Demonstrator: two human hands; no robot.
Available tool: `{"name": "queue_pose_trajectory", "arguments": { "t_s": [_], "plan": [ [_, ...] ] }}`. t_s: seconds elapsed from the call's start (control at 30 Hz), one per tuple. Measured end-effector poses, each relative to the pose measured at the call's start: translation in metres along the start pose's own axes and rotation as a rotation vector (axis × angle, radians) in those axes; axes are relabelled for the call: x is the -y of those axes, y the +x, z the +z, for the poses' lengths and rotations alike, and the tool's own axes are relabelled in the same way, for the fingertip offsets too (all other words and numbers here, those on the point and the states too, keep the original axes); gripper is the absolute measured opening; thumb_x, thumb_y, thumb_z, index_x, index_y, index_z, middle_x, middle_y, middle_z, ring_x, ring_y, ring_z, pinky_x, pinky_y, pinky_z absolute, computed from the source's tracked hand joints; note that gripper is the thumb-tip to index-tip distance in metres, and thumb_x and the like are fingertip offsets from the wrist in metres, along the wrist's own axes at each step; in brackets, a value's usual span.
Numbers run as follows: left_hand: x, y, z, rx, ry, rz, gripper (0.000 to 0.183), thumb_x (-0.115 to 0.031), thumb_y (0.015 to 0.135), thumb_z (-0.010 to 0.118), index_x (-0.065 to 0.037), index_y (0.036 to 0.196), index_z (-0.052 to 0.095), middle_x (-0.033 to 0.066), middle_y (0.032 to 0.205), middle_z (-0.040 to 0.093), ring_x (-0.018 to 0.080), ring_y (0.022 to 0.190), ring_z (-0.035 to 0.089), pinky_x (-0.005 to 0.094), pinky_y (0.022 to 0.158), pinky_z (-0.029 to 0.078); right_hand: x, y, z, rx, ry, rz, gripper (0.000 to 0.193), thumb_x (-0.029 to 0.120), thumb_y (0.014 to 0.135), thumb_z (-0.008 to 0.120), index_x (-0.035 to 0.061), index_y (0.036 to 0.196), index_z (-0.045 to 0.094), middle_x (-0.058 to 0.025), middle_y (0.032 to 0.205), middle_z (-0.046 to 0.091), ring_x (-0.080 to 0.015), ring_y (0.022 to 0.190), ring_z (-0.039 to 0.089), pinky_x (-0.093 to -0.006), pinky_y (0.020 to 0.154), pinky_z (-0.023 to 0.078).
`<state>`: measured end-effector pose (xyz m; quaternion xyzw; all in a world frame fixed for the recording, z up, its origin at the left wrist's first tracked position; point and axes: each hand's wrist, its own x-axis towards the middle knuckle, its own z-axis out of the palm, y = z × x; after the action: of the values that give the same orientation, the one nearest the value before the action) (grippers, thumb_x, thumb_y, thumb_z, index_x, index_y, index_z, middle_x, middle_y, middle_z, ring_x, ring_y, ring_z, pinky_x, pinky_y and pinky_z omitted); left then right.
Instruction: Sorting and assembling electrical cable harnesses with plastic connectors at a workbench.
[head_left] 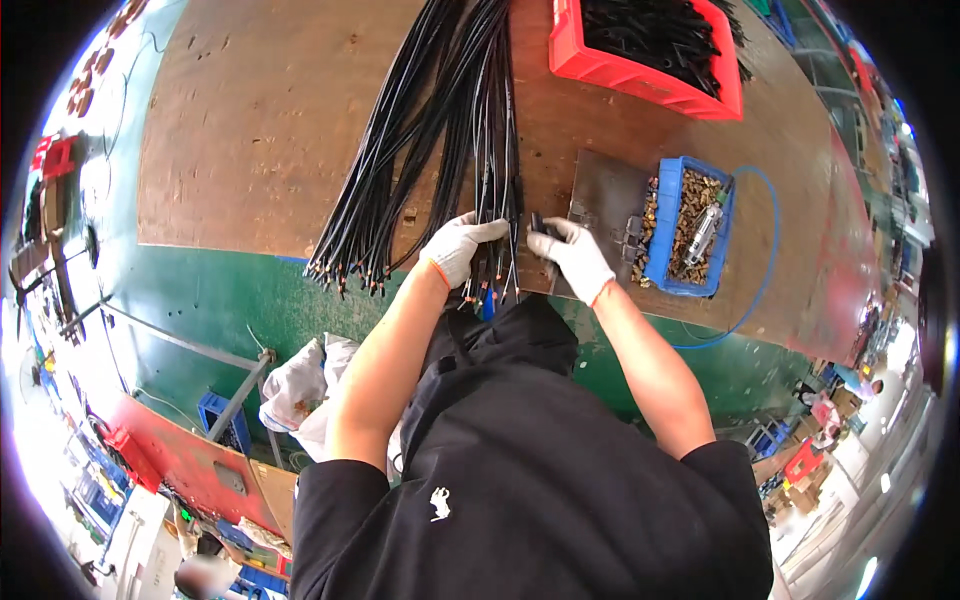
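A long bundle of black cables (485,120) runs from the far edge of the wooden table toward me, with copper-coloured ends hanging over the near edge. My left hand (456,247), in a white glove with an orange cuff, is closed on a cable among the right-hand strands. Just right of it, my right hand (574,258), gloved the same way, pinches a short black piece (537,222), probably a sleeve; its far end is hidden by the fingers. A small gap separates the two hands.
A red bin (640,75) of black tube-like pieces stands at the far right. Nearer, a blue tray (657,225) holds brass-coloured fittings and a metal tool (705,235) with a blue hose (776,230). A dark plate (603,190) lies beside it. White sacks (297,385) sit below left.
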<state>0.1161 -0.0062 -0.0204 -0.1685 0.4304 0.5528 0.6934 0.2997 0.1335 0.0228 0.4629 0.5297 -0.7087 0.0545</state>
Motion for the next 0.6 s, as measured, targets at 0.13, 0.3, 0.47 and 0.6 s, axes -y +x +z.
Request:
{"name": "queue_pose_trajectory", "arguments": {
  "t_s": [0.13,0.3,0.47,0.6],
  "plan": [
    [-0.003,0.004,0.007,0.018,0.104,-0.036,0.012,-0.010,0.099,0.075,-0.006,0.110,0.071,0.0070,0.093,0.077,0.0216,0.074,0.076,0.0431,0.061,0.066,-0.026,-0.043,0.005,0.004,-0.054,-0.047,0.053,0.031,0.095,0.083,-0.0045,0.131,0.067,-0.0009,0.092,0.068,-0.0051,0.071,0.058,-0.0240,0.057,0.046],
    [-0.014,0.000,0.028,0.005,0.305,-0.046,0.018,-0.017,0.097,0.077,-0.008,0.111,0.069,0.0035,0.086,0.072,0.0189,0.068,0.072,0.0428,0.056,0.063,-0.055,-0.081,-0.001,0.000,-0.254,0.003,0.059,0.031,0.091,0.084,-0.0044,0.136,0.068,-0.0186,0.129,0.075,-0.0227,0.121,0.068,-0.0365,0.110,0.049],
    [-0.004,0.010,0.022,0.026,0.235,-0.054,0.013,-0.016,0.098,0.075,-0.011,0.109,0.068,0.0015,0.086,0.071,0.0172,0.069,0.069,0.0422,0.058,0.061,-0.063,-0.103,0.001,0.013,-0.272,-0.011,0.057,0.032,0.089,0.083,-0.0019,0.134,0.070,-0.0171,0.128,0.075,-0.0253,0.120,0.070,-0.0370,0.109,0.050],
    [-0.001,0.011,0.023,0.031,0.196,-0.016,0.017,-0.012,0.094,0.077,-0.010,0.110,0.073,0.0024,0.093,0.073,0.0181,0.076,0.071,0.0360,0.067,0.060,-0.064,-0.116,-0.001,0.008,-0.376,0.020,0.059,0.035,0.088,0.080,0.0000,0.134,0.070,-0.0180,0.128,0.075,-0.0290,0.120,0.071,-0.0375,0.108,0.051]
  ]
}}
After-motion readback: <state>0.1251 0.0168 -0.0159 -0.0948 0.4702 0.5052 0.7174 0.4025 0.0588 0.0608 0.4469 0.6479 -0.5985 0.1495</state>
